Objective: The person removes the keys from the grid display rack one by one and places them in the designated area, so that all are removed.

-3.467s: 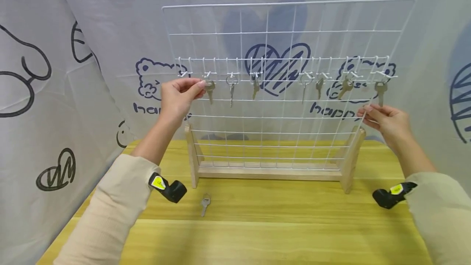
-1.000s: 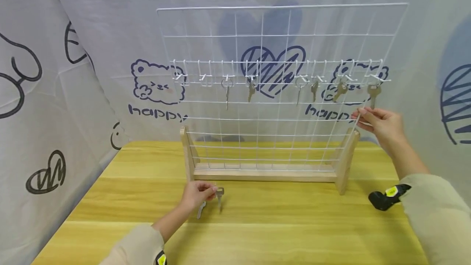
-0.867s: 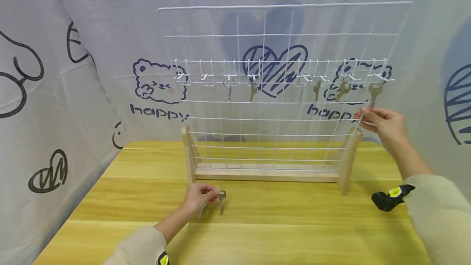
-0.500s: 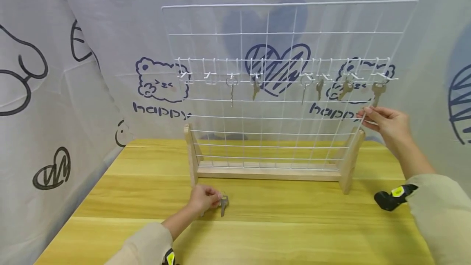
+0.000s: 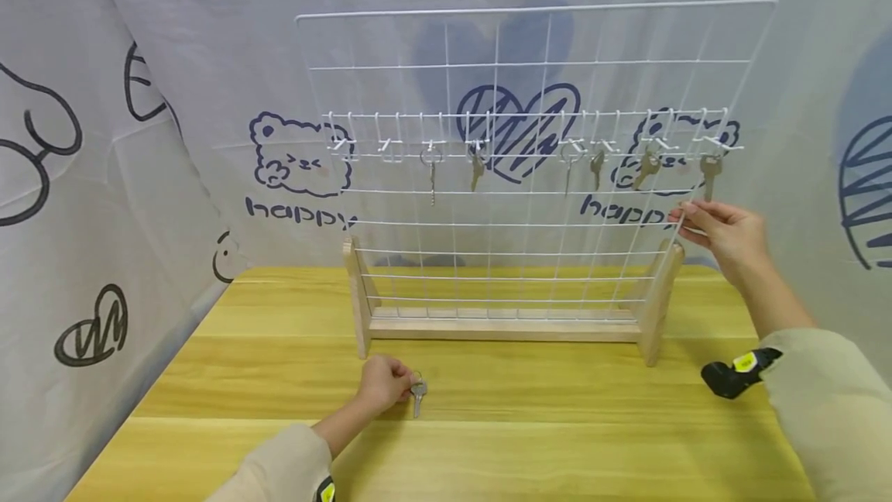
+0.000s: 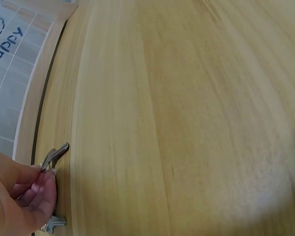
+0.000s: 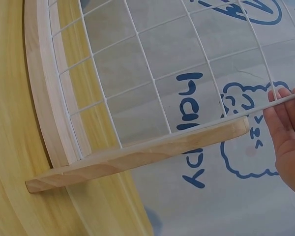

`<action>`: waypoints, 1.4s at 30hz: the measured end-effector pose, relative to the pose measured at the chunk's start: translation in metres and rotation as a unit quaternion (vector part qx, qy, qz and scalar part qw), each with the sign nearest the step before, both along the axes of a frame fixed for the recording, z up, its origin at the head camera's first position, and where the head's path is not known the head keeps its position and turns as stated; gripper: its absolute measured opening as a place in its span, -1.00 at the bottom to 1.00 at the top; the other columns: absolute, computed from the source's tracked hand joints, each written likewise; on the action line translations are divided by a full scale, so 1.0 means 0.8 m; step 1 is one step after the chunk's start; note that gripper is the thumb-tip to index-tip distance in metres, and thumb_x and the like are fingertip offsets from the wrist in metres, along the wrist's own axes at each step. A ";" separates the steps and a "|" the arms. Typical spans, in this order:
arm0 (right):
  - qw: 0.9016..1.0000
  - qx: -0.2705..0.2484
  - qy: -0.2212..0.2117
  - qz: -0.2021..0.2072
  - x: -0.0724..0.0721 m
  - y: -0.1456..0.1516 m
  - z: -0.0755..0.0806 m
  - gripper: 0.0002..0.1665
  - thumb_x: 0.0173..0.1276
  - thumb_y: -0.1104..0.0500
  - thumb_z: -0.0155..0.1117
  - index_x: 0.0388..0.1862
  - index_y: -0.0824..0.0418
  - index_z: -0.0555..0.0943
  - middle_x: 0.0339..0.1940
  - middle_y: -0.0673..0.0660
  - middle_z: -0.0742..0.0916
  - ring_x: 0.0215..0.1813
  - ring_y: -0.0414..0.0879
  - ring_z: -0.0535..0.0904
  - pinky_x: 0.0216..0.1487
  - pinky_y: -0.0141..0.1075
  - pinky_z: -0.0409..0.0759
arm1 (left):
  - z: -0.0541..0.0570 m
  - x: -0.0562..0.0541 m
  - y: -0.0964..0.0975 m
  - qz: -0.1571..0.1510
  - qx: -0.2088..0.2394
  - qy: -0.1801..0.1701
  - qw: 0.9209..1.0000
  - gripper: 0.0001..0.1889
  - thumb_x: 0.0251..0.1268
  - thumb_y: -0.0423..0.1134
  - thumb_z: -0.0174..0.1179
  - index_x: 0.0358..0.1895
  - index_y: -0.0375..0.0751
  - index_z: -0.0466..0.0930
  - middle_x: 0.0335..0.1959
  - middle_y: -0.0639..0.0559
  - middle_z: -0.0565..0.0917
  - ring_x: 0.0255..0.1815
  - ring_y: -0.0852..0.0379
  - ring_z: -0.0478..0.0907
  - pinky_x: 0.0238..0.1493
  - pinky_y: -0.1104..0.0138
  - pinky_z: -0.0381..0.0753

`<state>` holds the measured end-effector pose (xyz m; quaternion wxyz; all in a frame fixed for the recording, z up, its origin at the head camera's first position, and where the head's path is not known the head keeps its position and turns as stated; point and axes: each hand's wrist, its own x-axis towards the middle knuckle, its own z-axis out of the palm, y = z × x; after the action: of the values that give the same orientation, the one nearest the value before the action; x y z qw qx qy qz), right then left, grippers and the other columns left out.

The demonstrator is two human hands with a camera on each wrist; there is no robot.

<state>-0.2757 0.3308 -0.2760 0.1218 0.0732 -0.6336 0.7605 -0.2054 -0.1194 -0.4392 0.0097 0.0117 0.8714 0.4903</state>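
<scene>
My left hand (image 5: 382, 384) is low over the table in front of the rack and pinches a key (image 5: 418, 397) on a ring. In the left wrist view, the pinched key (image 6: 55, 155) stands out beyond the fingertips. Another key (image 6: 55, 222) lies on the table, partly covered by the same hand. With thumb and fingers, my right hand (image 5: 728, 232) holds the right edge wire of the white wire grid (image 5: 536, 8). That hand (image 7: 287, 140) shows at the right border of the right wrist view.
Several keys hang from white hooks on the grid, among them a key (image 5: 477, 173) near the middle and a key (image 5: 709, 169) at the far right. A wooden stand (image 5: 502, 330) carries the grid on the yellow wood table (image 5: 557, 448). A patterned cloth (image 5: 174, 177) hangs behind.
My left hand has come down from the second hook on the left to the table, and the key there is off its hook. The right hand keeps its hold on the grid.
</scene>
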 end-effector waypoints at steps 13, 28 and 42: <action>1.000 -0.021 -0.004 0.003 0.000 -0.001 0.000 -0.93 0.19 0.24 0.28 -0.41 0.14 0.70 -0.45 -0.05 0.78 -0.35 -0.26 0.71 -0.27 -0.48 0.68 | 0.006 0.000 0.003 -0.003 -0.083 0.053 0.995 -0.88 0.06 -0.56 0.22 -0.58 -0.48 0.60 -0.64 -0.22 0.66 -0.72 0.12 0.57 -0.73 0.49 0.52; 1.000 -0.026 -0.007 0.013 0.001 0.001 -0.001 -0.92 0.21 0.26 0.26 -0.36 0.17 0.68 -0.43 -0.05 0.78 -0.33 -0.26 0.71 -0.29 -0.48 0.69 | 0.008 -0.006 0.005 -0.009 -0.122 0.062 0.991 -0.87 0.05 -0.56 0.22 -0.60 -0.46 0.62 -0.69 -0.17 0.64 -0.75 0.23 0.49 -0.75 0.53 0.45; 1.000 0.004 -0.021 -0.008 0.002 0.000 0.001 -0.95 0.18 0.19 0.29 -0.39 0.10 0.69 -0.43 -0.10 0.77 -0.33 -0.29 0.70 -0.27 -0.51 0.68 | 0.024 -0.027 -0.009 -0.022 -0.070 0.075 0.995 -0.95 0.09 -0.58 0.18 -0.46 -0.55 0.60 -0.57 -0.27 0.66 -0.63 0.07 0.60 -0.63 0.47 0.61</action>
<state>-0.2740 0.3312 -0.2754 0.1143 0.0522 -0.6395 0.7584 -0.2269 -0.1267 -0.4197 -0.0440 0.0664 0.9014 0.4256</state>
